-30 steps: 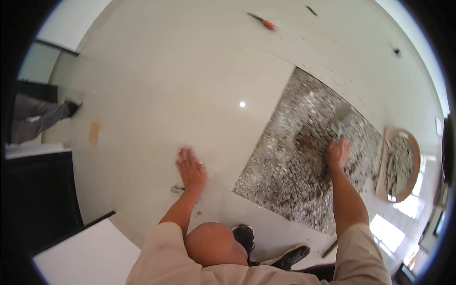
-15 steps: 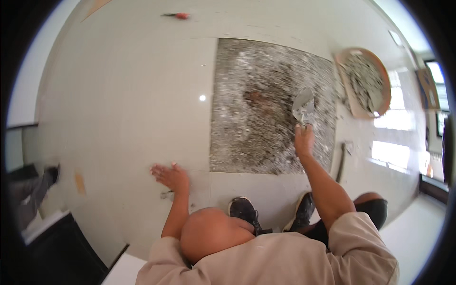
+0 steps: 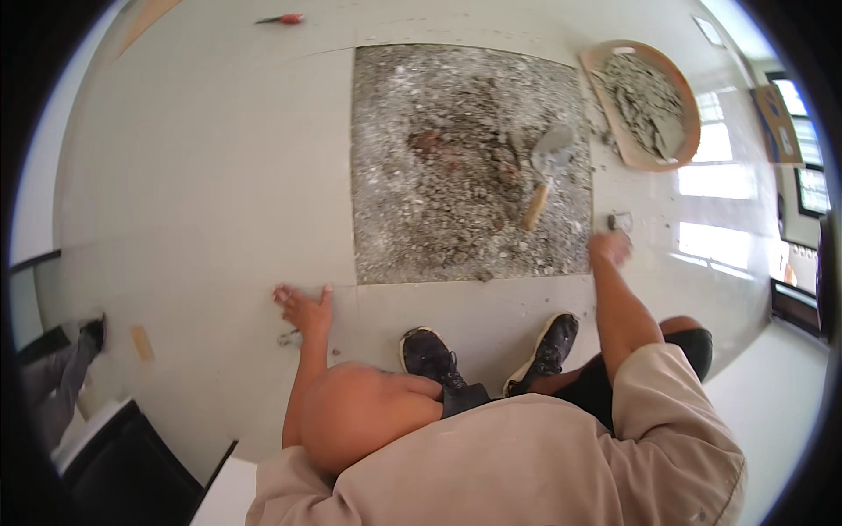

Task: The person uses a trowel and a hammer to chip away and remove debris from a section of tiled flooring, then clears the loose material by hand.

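A trowel [image 3: 542, 175] with a wooden handle lies on a square patch of rough, broken mortar [image 3: 421, 219] set into the pale tiled floor. No hand touches it. Beside the patch's near right corner, my right hand [image 3: 611, 249] is closed around the handle of a hammer, just below its head [image 3: 619, 222]. My fingers are slightly blurred there, and hand and forearm hide most of the handle. My left hand [image 3: 303, 307] rests on the floor left of the patch, fingers spread and holding nothing. A small metallic thing [image 3: 288, 338] lies by its wrist.
An orange-rimmed basin [image 3: 688, 131] of rubble stands at the far right. A red-handled tool [image 3: 282, 19] lies at the far left. My black shoes [image 3: 430, 351] are near the patch's front edge. A person's leg [image 3: 66, 373] shows at left, near a black chair [image 3: 132, 456].
My right hand has let go of the trowel, leaving it on the mortar, and moved right and nearer to the hammer. The whole view has shifted; my left hand stays on the floor.
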{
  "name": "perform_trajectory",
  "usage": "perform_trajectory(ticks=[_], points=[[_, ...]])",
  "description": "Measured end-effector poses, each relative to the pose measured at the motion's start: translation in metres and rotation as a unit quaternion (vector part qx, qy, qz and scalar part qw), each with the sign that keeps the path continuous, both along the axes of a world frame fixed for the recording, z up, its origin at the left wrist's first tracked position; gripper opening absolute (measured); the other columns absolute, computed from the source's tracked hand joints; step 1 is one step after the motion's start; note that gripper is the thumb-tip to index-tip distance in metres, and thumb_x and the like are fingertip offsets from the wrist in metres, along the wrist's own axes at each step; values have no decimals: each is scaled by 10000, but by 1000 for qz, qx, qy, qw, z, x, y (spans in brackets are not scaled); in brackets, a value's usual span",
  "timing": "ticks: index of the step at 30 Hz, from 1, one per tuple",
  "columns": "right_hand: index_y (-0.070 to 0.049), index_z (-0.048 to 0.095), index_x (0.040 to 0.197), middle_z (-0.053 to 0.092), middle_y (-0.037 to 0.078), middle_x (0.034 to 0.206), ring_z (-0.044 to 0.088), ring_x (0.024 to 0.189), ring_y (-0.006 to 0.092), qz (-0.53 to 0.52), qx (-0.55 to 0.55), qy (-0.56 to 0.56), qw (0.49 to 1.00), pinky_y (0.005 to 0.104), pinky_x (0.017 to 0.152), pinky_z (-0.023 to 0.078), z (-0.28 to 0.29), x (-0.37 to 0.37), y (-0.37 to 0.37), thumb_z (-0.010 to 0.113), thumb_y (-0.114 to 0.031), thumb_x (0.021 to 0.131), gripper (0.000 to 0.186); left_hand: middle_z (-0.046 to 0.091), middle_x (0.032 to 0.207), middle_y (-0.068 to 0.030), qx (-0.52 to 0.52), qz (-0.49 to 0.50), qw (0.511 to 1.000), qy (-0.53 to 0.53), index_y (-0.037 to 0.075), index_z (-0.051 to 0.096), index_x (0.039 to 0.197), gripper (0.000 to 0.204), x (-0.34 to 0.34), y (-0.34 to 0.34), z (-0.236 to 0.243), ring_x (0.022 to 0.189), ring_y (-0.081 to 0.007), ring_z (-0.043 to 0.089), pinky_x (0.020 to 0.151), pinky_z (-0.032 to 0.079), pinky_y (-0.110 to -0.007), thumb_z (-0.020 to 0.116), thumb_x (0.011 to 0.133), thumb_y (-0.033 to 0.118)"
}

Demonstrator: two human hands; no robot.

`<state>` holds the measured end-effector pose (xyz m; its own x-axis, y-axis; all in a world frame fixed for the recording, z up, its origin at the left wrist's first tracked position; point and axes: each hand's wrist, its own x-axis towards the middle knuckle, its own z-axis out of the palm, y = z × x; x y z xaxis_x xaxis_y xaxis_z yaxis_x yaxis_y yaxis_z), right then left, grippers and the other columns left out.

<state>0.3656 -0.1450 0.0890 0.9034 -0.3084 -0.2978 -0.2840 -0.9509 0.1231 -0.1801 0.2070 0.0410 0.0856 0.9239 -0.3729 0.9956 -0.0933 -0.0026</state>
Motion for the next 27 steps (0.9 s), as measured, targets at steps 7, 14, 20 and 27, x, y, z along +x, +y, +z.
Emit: perform_trajectory(ticks=[7,14,20,27], points=[[-54,484,1414,524,191,1434,492,1353,394,-94,-19,38,995,548,1079,420,-42,0,-112,640,-412,942,612,28,1654,-323,-87,58,994,-33,-132,59,1558,1279,34,15,27,1548,-466,4,1167,195,-679,767,802,617],[56,513,1297,610,279,1275,609,1188,424,27,66,-43,997,504,1007,490,-25,-10,-77,571,-404,998,551,59,1595,-431,-135,16,988,70,-175,41,1532,1384,52,38,39,1517,-540,65,1186,216,-637,841,723,614],[27,528,1233,569,150,712,594,546,309,103,473,-103,869,457,547,515,80,-80,90,450,-389,1074,453,97,1580,-448,-142,25,985,91,-219,11,1505,1491,39,60,50,1493,-579,115,1201,189,-636,901,638,606],[-28,575,1074,530,28,680,511,568,110,301,583,80,750,322,482,418,141,-112,222,473,-395,1080,381,132,1565,-460,-157,-19,983,97,-253,-19,1481,1539,55,63,39,1468,-627,106,1190,179,-661,923,601,588]])
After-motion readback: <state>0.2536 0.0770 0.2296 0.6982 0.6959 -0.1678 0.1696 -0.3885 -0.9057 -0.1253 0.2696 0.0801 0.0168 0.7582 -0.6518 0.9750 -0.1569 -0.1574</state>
